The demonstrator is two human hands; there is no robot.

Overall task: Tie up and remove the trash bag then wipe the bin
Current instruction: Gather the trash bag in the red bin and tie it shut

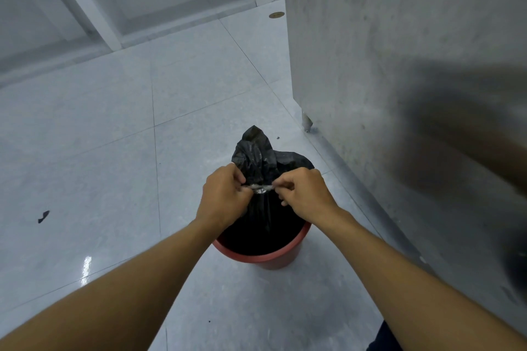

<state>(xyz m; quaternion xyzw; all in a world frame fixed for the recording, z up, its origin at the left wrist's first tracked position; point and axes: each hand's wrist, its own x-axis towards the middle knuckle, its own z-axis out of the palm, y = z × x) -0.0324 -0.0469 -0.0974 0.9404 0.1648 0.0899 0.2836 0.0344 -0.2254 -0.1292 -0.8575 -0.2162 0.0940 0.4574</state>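
Bag: the black trash bag [261,157] sits in the red bin [258,256], neck gathered above the rim, loose top flopping away from the camera
Tie: a pale stretched strand [260,187] runs across the neck
Left hand: the left hand [225,196] pinches one end, fingers curled tight
Right hand: the right hand [306,194] pinches the other end, pulling opposite, likely to cinch the knot
Progress: bag not lifted out yet; bin unwiped
Floor: a dark scrap [43,216] lies well to the left on the tiles
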